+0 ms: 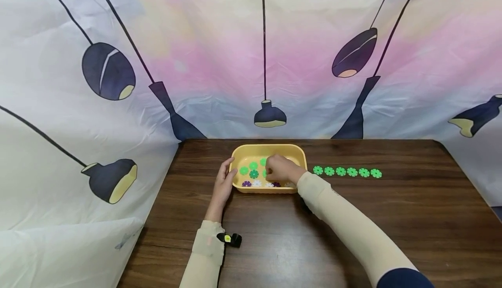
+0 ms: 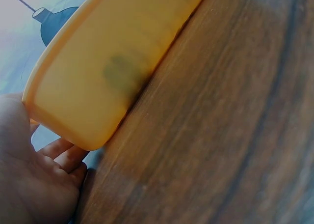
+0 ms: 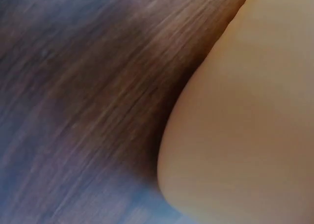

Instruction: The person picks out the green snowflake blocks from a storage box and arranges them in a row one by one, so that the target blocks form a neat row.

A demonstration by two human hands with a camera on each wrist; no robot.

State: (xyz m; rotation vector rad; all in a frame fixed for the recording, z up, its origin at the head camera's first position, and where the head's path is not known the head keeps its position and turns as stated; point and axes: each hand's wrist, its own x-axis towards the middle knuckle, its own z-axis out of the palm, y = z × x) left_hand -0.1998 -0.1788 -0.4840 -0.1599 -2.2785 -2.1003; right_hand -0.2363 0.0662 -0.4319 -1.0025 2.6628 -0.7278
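A yellow plastic basin (image 1: pixel 240 152) holds flower-shaped plastic discs: light green discs (image 1: pixel 253 165), a darker green disc (image 1: pixel 254 174), white discs (image 1: pixel 256 184) and purple discs (image 1: pixel 246 184). My left hand (image 1: pixel 223 182) grips its left end, thumb at the rim and fingers against the outside wall, as the left wrist view also shows. Inside the basin, my right hand (image 1: pixel 281 168) reaches down with bent fingers beside a partly covered green disc. Its fingertips are hidden, so whether they pinch a disc cannot be told. The right wrist view shows only the basin's outer wall (image 3: pixel 240 121) and table.
Several light green flower discs (image 1: pixel 340 171) lie in a row on the brown wooden table (image 1: pixel 415 218), right of the basin. Behind the table hangs a cloth backdrop (image 1: pixel 219 39) printed with lamps. A black strap device (image 1: pixel 231 239) sits at my left wrist.
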